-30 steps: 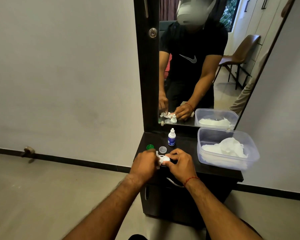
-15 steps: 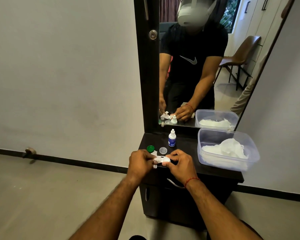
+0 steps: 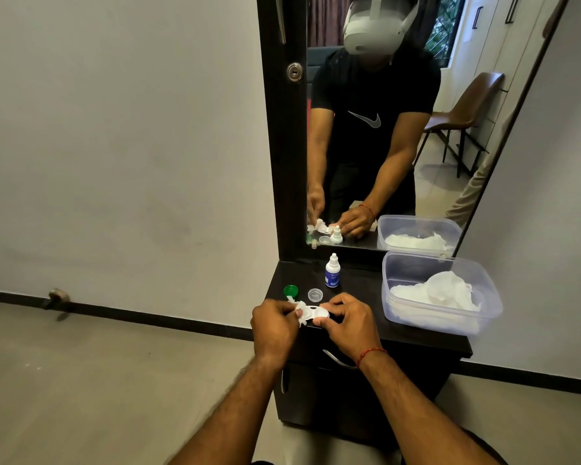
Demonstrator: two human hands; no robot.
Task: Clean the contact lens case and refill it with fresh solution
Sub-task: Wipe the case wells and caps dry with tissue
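Pinching tissue (image 3: 298, 308) and lens case (image 3: 314, 313), both hands (image 3: 316, 322) work at the dresser's front edge (image 3: 416, 338)

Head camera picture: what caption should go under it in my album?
Left hand wipes the white lens case with tissue while the right hand steadies it.

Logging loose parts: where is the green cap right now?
In the head view, the green cap lies on the dark cabinet top near its left edge, left of the clear cap.

Head cam, fwd & down, close over dresser top (image 3: 416, 333), facing mirror (image 3: 399, 146).
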